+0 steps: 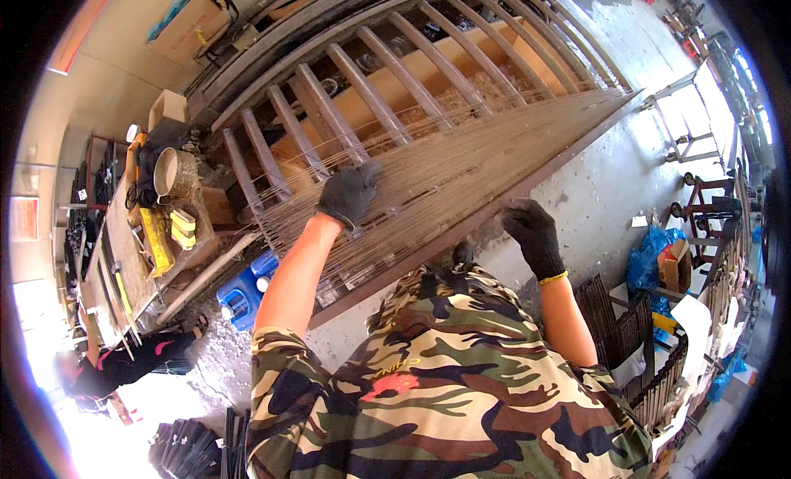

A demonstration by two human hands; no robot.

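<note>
Many long thin metal rods [461,174] lie in a wide sheet across a slatted metal rack [383,79]. My left hand [350,195], in a black glove, is on the rods left of the middle. Its fingers are curled down onto some of them, with the tips hidden. My right hand [534,236], also in a black glove, is just beyond the rack's near edge. Its fingers are bent and drawn together. Whatever they hold, if anything, is too small to make out.
At left a workbench [124,240] carries a round tin [175,172] and yellow items. Blue jugs [243,294] stand on the floor below it. Another person [136,359] is at the lower left. Stacked dark metal parts [618,322] and a blue bag [651,261] are at right.
</note>
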